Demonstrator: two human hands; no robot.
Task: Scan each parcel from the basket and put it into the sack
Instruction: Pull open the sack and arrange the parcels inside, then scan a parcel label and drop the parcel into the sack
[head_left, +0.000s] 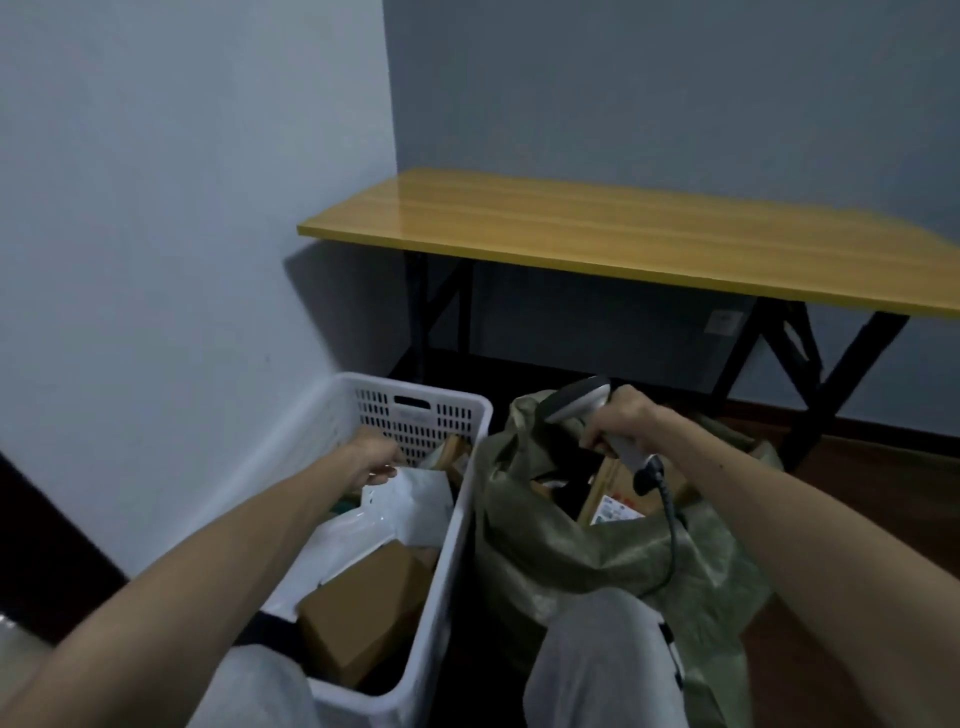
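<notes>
The step in hand looks like the pick-up of the next parcel: the left grip (382, 461) is down inside the white basket (460, 545), fingers curled onto the upper edge of a white mailer (410, 501) and, as far as the angle shows, pinching it, though the fingertips themselves are partly hidden behind the hand. The mailer lies on top of the other parcels at the far end of the basket, with a brown box (363, 587) lower down and nearer the person. The right grip (623, 422) is wrapped round the handle of the scanner (576, 400), which hangs over the open mouth of the green sack (571, 566) just beside the basket, its cable (670, 525) trailing down across the sack. A labelled carton (621, 499) already sits inside the sack. To do this well, I would take a firm hold on the mailer's edge, since thin plastic is likely to slip and sag, and lift it straight up clear of the basket rim so that it drags nothing with it. Then turn it so the label faces the scanner head and is pulled flat; a crumpled label probably will not read. Bring parcel and scanner together between basket and sack, keeping the cable out from under the parcel, and only let go over the sack's mouth once the scan has registered
</notes>
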